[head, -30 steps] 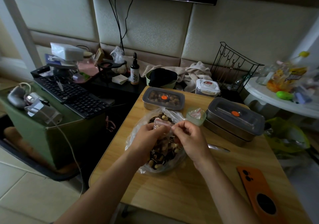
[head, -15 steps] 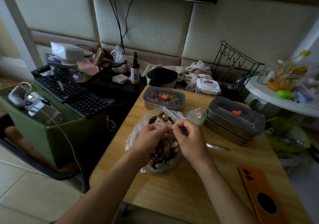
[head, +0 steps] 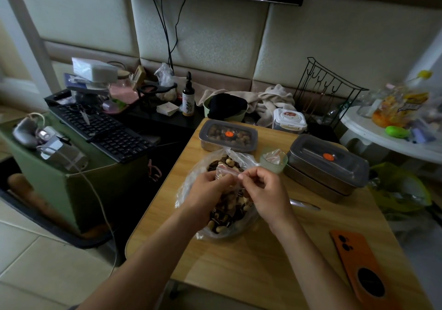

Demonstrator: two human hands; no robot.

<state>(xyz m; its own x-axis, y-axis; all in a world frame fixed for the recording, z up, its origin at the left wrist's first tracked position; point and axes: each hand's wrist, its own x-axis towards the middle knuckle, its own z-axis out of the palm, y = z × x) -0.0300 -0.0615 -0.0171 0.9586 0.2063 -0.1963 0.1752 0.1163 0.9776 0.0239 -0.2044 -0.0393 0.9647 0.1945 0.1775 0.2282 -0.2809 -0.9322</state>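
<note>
At the middle of the wooden desk (head: 251,262) lies a large clear bag (head: 224,221) filled with light nuts and dark pieces, and a lidded steel box (head: 228,135) stands just beyond it at 12 o'clock. Over this bag, the left grip (head: 205,190) at 9 o'clock and the right grip (head: 265,187) at 3 o'clock each pinch one end of a small zip bag (head: 227,171), with the fingers closed narrowly on its top edge.

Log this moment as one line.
left hand: pinches small zip bag | right hand: pinches its other edge | below: open bag of nuts on wooden table
</note>
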